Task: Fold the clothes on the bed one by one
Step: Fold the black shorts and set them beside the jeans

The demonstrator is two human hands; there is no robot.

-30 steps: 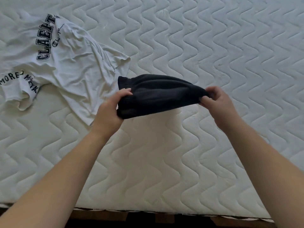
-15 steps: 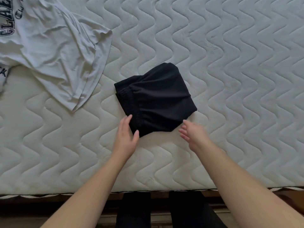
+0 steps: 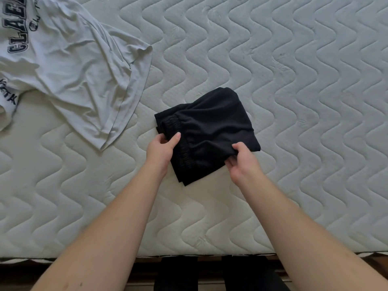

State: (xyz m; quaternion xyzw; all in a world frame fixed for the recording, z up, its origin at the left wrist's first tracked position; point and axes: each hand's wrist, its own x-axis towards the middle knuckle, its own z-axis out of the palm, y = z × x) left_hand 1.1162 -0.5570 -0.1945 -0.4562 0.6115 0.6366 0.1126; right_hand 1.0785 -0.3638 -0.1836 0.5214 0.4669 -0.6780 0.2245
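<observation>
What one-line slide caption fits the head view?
Both hands, left and right, grip folded black shorts on a quilted mattress; white printed T-shirt lies unfolded.

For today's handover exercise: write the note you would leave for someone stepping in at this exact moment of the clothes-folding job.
Left hand: pinching the waistband edge of the black shorts.
Right hand: gripping the near right edge of the same shorts.
The shorts lie folded into a compact bundle on the mattress, mid-bed.
The white T-shirt lies crumpled and unfolded at the far left, apart from the shorts.
Done: shorts look folded, or nearly so.
Left: release or set the shorts aside, then fold the T-shirt.
</observation>
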